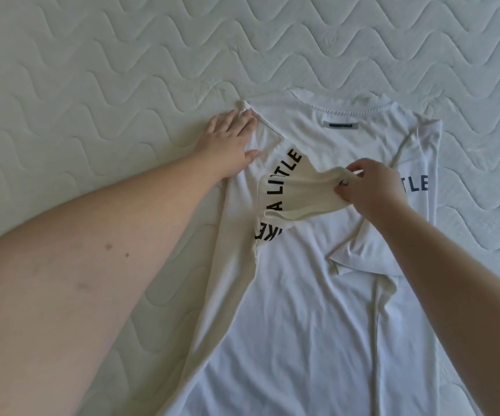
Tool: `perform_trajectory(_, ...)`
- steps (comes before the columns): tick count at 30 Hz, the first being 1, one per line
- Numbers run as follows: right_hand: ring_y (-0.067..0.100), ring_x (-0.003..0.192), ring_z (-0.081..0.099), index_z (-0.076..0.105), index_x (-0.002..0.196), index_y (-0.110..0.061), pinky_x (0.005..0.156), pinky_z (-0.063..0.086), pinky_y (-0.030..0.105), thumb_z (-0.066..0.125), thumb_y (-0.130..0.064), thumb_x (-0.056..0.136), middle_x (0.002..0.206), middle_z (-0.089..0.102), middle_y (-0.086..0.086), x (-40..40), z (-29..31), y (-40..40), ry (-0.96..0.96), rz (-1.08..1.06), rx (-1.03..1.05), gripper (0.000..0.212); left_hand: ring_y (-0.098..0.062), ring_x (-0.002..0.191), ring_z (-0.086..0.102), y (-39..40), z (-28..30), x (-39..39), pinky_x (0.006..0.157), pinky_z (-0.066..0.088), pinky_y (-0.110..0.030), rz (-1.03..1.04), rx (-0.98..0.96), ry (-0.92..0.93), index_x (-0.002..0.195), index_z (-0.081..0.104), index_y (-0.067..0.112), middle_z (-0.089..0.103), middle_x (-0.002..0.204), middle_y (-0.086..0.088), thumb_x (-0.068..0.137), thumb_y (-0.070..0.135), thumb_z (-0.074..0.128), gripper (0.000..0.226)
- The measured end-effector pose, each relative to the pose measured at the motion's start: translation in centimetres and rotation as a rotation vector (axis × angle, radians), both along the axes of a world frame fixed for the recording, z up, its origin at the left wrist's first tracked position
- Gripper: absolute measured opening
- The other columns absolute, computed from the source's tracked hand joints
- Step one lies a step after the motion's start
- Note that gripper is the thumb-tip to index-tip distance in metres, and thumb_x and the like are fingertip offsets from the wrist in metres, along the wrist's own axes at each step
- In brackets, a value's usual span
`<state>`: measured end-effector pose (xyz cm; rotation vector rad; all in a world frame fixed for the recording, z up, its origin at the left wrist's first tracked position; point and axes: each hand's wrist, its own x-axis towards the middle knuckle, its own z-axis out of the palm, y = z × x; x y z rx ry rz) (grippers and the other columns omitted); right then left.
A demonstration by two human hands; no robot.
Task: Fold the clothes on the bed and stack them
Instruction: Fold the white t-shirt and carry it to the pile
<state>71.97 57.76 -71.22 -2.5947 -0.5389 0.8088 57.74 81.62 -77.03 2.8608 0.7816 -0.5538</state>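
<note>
**Left side of the T-shirt going over, sleeve in the right hand**

White T-shirt [296,295] lies face down on the quilted mattress [92,70], collar [340,108] toward the top of the frame, hem running out the bottom edge. It fills centre and lower centre. Black lettering shows on the turned-over panels, "A LITTLE" at centre left, "TLE" at right.

Your left hand [230,142], centre left of the frame, lies flat with fingers straight, pressing the shoulder corner of the shirt down against the mattress. It grips nothing.

Your right hand [372,190], right of centre, pinches the bunched sleeve fabric [302,193], thumb and fingers closed on the cloth, which is lifted just off the shirt's back.

The right side panel [423,163] looks folded in already, though its lower part is rumpled. No folded stack is in view.

Step, as I judge it: side folds, left sleeve being laid in over the back. Task is early; this garment isn't folded yet.

Next move calls for: lay the sleeve flat inside the left fold line, keep the left hand pinning the shoulder so the edge stays straight, smooth the wrinkles at lower right, then bring the hem up toward the collar.
</note>
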Motion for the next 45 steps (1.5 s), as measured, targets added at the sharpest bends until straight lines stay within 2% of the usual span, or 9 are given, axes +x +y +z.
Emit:
perform_trajectory(3,0.026,0.114,0.049,0.055,0.129,-0.016,0.083,0.040,0.032,0.056,-0.006,0.090,0.124,0.055,0.009,-1.4,-0.1,-0.4,-0.172,-0.012,0.051,0.040,-0.020,0.152,0.000,-1.2,1.0,-0.1,0.120,0.006,-0.043,0.092,-0.075,-0.180,0.157,0.012,0.020,0.001,0.165,0.001,0.101,0.047,0.038,0.068)
perform_trajectory(6,0.029,0.106,0.053,0.055,0.115,-0.014,0.086,0.041,0.038,0.053,-0.018,0.094,0.114,0.058,0.009,-5.0,0.5,-1.4,-0.321,-0.007,0.162,0.022,-0.027,0.142,0.030,-3.3,2.2,-1.4,0.114,0.029,-0.043,0.254,-0.119,-0.429,0.150,0.034,0.017,0.031,0.156,-0.009,0.098,0.034,0.048,0.056)
perform_trajectory(11,0.023,0.083,0.067,0.064,0.094,-0.019,0.078,0.054,0.035,0.049,-0.054,0.091,0.087,0.071,0.001,-16.2,-0.1,-2.6,0.238,0.064,-0.036,0.037,-0.025,0.096,0.061,-8.3,2.7,-7.9,0.073,0.040,-0.027,0.664,-0.346,-0.504,0.109,0.059,0.015,0.061,0.096,0.002,0.096,0.032,0.053,0.022)
perform_trajectory(17,0.026,0.082,0.068,0.059,0.095,-0.011,0.071,0.056,0.036,0.058,-0.030,0.086,0.087,0.070,0.007,-23.0,-1.8,-2.8,0.484,-0.006,-0.011,0.020,-0.037,0.098,0.065,-13.8,2.4,-17.2,0.088,0.053,-0.045,0.908,-0.559,-0.276,0.103,0.064,0.005,0.069,0.105,-0.020,0.103,0.042,0.031,0.049)
perform_trajectory(23,0.027,0.070,0.071,0.065,0.086,-0.012,0.073,0.059,0.045,0.057,-0.024,0.091,0.078,0.072,0.007,-22.6,-2.8,-5.7,0.499,-0.223,0.158,0.016,-0.031,0.078,0.068,-19.4,3.2,-24.0,0.059,0.058,-0.042,0.926,-0.649,-0.244,0.092,0.064,0.018,0.070,0.090,-0.008,0.099,0.038,0.048,0.027)
perform_trajectory(30,0.014,0.073,0.069,0.067,0.092,-0.022,0.073,0.058,0.034,0.068,-0.043,0.087,0.083,0.073,-0.004,-25.2,-2.5,-8.7,0.563,-0.269,0.137,0.022,-0.025,0.102,0.064,-26.0,4.4,-28.1,0.085,0.051,-0.038,0.693,-0.722,-0.085,0.119,0.057,0.017,0.068,0.111,-0.003,0.091,0.042,0.060,0.038)
perform_trajectory(37,0.019,0.071,0.071,0.065,0.089,-0.013,0.073,0.060,0.038,0.057,-0.022,0.091,0.082,0.073,0.004,-29.4,-2.0,-10.5,0.557,-0.167,0.027,0.011,-0.023,0.081,0.061,-28.9,6.5,-32.5,0.058,0.039,-0.030,0.538,-0.498,0.100,0.108,0.044,0.021,0.062,0.094,0.003,0.087,0.038,0.065,0.034)
perform_trajectory(41,0.018,0.072,0.073,0.063,0.091,-0.017,0.072,0.060,0.035,0.057,-0.014,0.092,0.087,0.072,0.004,-29.1,-1.8,-12.2,0.618,-0.254,0.192,0.006,-0.007,0.049,0.041,-31.9,8.1,-33.4,0.043,0.020,-0.022,0.556,-0.371,-0.093,0.084,0.040,0.023,0.044,0.061,0.011,0.089,0.027,0.061,0.021)
perform_trajectory(45,0.015,0.069,0.070,0.064,0.093,-0.017,0.064,0.056,0.027,0.058,-0.013,0.091,0.085,0.071,0.000,-28.7,-1.3,-14.1,0.612,-0.252,0.241,0.007,-0.017,0.061,0.051,-36.1,9.0,-32.1,0.050,0.032,-0.026,0.488,-0.418,-0.147,0.095,0.046,0.019,0.055,0.075,0.004,0.093,0.027,0.058,0.014)
